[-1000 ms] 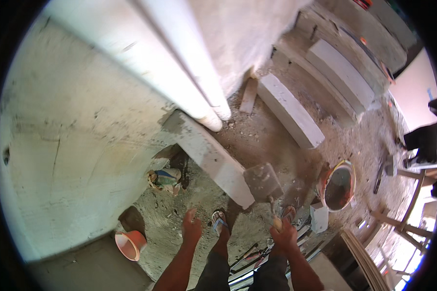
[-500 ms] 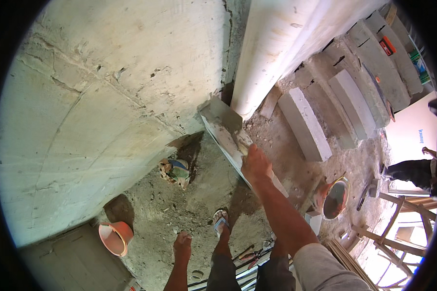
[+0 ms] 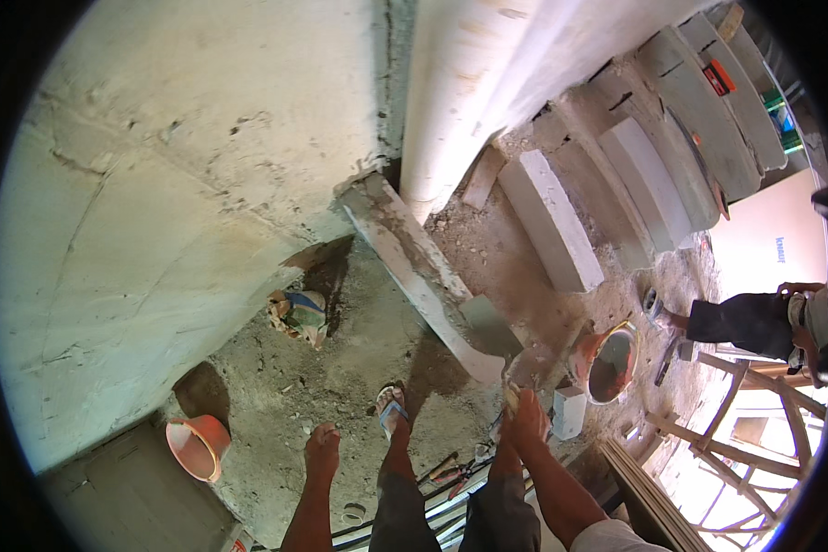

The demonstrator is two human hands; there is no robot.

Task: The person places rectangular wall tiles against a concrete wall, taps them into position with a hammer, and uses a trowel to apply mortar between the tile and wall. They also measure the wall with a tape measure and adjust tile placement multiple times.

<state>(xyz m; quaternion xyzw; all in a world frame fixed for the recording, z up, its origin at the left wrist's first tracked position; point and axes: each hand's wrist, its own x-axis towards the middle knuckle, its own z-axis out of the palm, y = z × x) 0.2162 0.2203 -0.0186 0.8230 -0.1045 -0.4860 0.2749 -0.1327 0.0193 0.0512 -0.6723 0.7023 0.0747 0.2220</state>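
Observation:
My right hand is wrapped round the handle of a trowel. Its flat grey trowel blade rests on the near end of a long pale block. Wet grey mortar coats the top of that block, whose far end meets the wall beside a round white column. Lower left of the block, my left hand hangs closed above the floor. What it holds, if anything, is hidden.
An orange bucket of grey mortar stands right of my right hand, near a small white block. Another bucket is at left. A crumpled sack lies by the wall. Blocks and a co-worker are at right.
My right hand has drawn the trowel from the block's wall end to its near end. Mortar now shows along the block's top. The view has shifted; more of the co-worker shows.

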